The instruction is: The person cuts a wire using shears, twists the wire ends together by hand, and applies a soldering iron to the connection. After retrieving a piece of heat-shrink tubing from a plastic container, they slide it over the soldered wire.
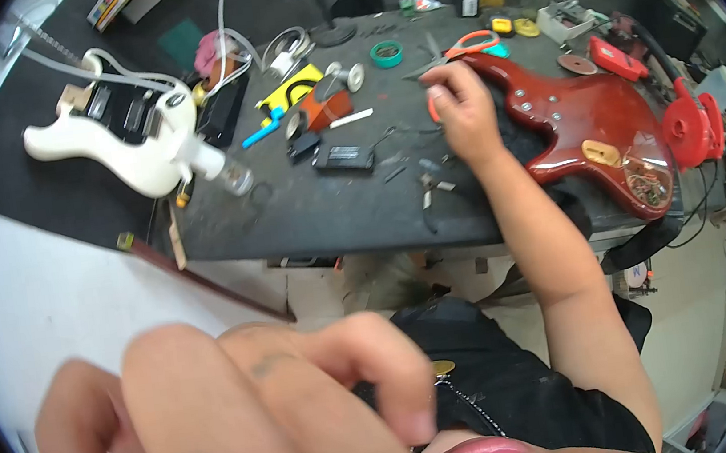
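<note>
My left hand (222,404) is raised very close to the camera at the lower left, large and blurred. Its fingers are bent and spread apart, and nothing shows in them. On the dark bench, my right hand (469,116) is closed, fingers curled; whatever it may hold is hidden. A small orange handle part (433,109) shows at its edge. Just beyond lie orange-handled scissors (474,40). Right of the hand rests a glossy red guitar body (578,108). To its left lies a black guitar pickup (344,158) with a wire running toward the hand.
A white guitar body (116,143) lies at the left, beside a clear bottle (237,178). Around the bench (291,226) are a green round dish (386,54), a blue tool (264,128), a white box of parts (566,22) and a red reel (691,131).
</note>
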`<state>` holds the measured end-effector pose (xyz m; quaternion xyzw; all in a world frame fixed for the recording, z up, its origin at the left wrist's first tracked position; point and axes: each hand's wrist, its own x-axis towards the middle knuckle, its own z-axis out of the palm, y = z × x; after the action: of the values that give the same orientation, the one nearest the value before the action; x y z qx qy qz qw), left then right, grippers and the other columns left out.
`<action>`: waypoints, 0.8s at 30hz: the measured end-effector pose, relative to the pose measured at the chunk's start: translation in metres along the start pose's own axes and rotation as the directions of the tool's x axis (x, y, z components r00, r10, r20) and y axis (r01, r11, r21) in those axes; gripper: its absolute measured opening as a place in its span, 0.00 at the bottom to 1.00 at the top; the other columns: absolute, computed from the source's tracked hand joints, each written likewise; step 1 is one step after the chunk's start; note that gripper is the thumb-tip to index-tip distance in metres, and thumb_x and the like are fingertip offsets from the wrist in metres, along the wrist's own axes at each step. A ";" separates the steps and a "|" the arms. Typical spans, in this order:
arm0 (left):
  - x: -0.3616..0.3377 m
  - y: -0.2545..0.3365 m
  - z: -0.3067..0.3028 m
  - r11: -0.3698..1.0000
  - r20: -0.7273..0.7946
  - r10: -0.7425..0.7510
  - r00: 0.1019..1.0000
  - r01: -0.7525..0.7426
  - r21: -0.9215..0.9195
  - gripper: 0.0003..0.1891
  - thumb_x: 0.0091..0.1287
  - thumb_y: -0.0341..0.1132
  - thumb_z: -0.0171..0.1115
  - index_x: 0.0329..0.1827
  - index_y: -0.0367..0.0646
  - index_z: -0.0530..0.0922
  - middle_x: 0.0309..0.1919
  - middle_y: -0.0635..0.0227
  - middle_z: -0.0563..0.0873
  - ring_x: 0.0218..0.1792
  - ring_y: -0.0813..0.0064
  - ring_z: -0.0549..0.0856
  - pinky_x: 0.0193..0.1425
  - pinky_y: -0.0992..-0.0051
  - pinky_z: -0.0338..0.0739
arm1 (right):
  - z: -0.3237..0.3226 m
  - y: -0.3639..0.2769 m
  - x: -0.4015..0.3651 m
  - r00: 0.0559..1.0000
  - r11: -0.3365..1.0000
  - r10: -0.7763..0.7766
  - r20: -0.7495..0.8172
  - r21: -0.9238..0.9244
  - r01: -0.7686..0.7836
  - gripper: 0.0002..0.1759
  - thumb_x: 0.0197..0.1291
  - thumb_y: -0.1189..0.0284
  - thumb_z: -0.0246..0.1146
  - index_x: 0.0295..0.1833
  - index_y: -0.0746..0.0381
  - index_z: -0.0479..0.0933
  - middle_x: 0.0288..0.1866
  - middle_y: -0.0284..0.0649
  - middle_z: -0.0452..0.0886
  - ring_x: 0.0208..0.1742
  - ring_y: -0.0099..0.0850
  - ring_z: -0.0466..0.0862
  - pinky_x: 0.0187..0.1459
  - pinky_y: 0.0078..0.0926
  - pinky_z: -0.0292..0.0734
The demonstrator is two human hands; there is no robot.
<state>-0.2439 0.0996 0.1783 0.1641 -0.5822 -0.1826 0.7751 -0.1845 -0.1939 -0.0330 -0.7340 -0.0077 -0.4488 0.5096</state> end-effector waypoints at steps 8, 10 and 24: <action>-0.040 0.040 0.037 0.996 -0.040 0.029 0.999 -0.025 0.090 0.19 0.84 0.47 0.65 0.63 0.43 0.73 0.48 0.54 0.87 0.40 0.61 0.88 0.51 0.60 0.75 | -0.017 -0.054 -0.070 0.986 0.949 0.028 -0.166 0.313 0.026 0.10 0.78 0.71 0.59 0.52 0.66 0.82 0.49 0.34 0.81 0.48 0.22 0.78 0.54 0.23 0.74; -0.047 0.044 0.036 0.995 -0.049 -0.002 0.999 0.007 0.095 0.18 0.84 0.48 0.65 0.61 0.44 0.73 0.46 0.55 0.88 0.39 0.60 0.88 0.51 0.60 0.74 | -0.035 -0.074 -0.107 0.989 0.984 -0.042 -0.141 0.165 0.065 0.10 0.73 0.69 0.62 0.49 0.66 0.82 0.46 0.37 0.81 0.46 0.28 0.78 0.52 0.27 0.74; -0.179 -0.118 -0.038 0.171 -0.134 -0.947 0.293 0.810 0.561 0.06 0.78 0.26 0.67 0.53 0.36 0.81 0.48 0.67 0.87 0.43 0.79 0.83 0.53 0.77 0.78 | -0.229 -0.121 -0.476 0.672 0.571 0.339 -0.658 -0.425 -0.703 0.09 0.70 0.69 0.68 0.49 0.63 0.84 0.42 0.47 0.87 0.43 0.44 0.88 0.47 0.43 0.83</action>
<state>-0.2637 0.0826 -0.0374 0.6539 -0.4904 -0.4485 0.3617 -0.6742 -0.0965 -0.2428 -0.6821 0.5087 -0.4187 0.3172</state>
